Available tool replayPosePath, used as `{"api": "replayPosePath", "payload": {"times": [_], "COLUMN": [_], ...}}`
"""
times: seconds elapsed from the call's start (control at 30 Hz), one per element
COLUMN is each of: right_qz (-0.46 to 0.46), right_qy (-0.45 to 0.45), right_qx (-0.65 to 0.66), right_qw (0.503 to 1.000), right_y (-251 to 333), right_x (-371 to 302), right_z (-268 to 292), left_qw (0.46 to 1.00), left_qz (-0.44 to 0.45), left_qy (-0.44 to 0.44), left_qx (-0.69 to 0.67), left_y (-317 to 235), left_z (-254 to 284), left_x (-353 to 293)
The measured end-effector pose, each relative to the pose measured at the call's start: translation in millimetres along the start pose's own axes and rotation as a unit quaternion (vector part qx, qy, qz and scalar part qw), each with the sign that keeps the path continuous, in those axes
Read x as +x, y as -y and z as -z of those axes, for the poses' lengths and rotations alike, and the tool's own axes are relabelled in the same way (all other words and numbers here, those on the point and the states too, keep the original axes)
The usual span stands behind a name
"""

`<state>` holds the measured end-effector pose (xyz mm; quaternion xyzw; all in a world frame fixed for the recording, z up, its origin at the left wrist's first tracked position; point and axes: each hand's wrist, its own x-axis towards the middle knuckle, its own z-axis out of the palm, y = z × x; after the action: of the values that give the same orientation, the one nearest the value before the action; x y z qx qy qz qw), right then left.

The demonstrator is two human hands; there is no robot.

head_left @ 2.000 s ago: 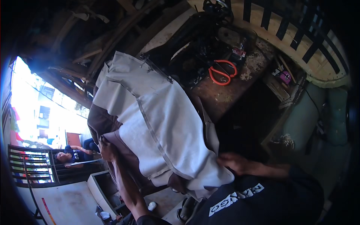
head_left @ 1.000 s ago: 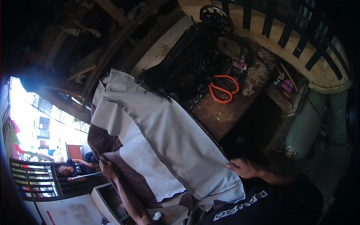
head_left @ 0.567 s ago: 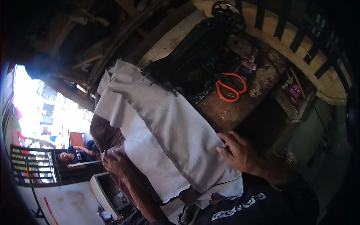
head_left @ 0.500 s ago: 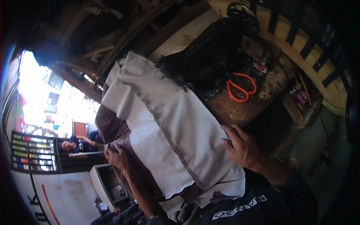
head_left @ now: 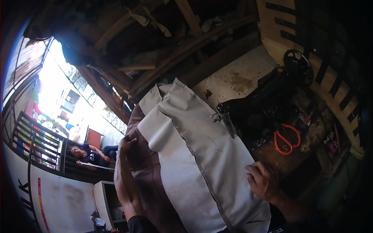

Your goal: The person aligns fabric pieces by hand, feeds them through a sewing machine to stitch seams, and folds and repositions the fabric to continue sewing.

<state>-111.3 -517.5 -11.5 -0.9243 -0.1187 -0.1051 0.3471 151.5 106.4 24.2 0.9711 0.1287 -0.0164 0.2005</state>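
A wide light-grey cloth (head_left: 186,163) with a dark seam line lies before me, its far part beside the needle end of a black sewing machine (head_left: 248,101). Maroon cloth (head_left: 149,174) shows along its left side. My left hand (head_left: 127,146) is closed on the maroon cloth at the left edge, its fingertips partly hidden. At the grey cloth's right edge, my right hand (head_left: 263,180) rests with bent fingers slightly apart, touching the fabric. Orange-handled scissors (head_left: 285,141) lie on the worn machine table (head_left: 272,157), beyond my right hand.
The machine's handwheel (head_left: 298,66) stands at the far right, beside a wooden board with dark strips (head_left: 334,85). Wooden beams (head_left: 186,58) cross behind the cloth. At the left, a person (head_left: 91,153) reclines near a slatted railing (head_left: 37,136). An open white cabinet (head_left: 101,202) stands below.
The view has turned, so the machine and scissors appear farther right. My left hand is farther up the maroon cloth. My right hand's fingers are more bent at the grey edge.
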Motion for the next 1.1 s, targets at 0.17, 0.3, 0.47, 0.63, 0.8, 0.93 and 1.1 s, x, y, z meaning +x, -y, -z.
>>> {"api": "replayPosePath", "payload": {"times": [0.17, 0.3, 0.47, 0.63, 0.8, 0.93, 1.1], "right_qz": [-0.021, -0.021, 0.007, -0.003, -0.015, -0.005, -0.016], "right_qy": [-0.003, 0.017, 0.010, -0.003, -0.015, -0.015, -0.025], "right_qx": [0.003, -0.015, -0.037, -0.056, -0.068, -0.057, -0.024], "right_qw": [1.000, 1.000, 0.999, 0.998, 0.997, 0.998, 0.999], "right_y": [-4, -3, 4, 6, 3, 1, -9], "right_x": [3, 5, 11, 12, 9, 4, -9], "right_z": [0, -3, -9, -12, 1, -10, -8], "left_qw": [0.912, 0.845, 0.826, 0.792, 0.713, 0.871, 0.967], "left_qz": [-0.032, -0.214, -0.335, -0.395, -0.380, -0.182, -0.033], "left_qy": [-0.293, -0.337, -0.356, -0.432, -0.588, -0.384, -0.196], "left_qx": [-0.285, -0.355, -0.280, -0.173, -0.037, 0.248, 0.157], "left_y": [-72, -195, -257, -291, -298, -159, -166], "left_z": [-18, 15, 16, 12, -27, -128, -129], "left_x": [7, -60, -82, -43, 59, 89, 52]}}
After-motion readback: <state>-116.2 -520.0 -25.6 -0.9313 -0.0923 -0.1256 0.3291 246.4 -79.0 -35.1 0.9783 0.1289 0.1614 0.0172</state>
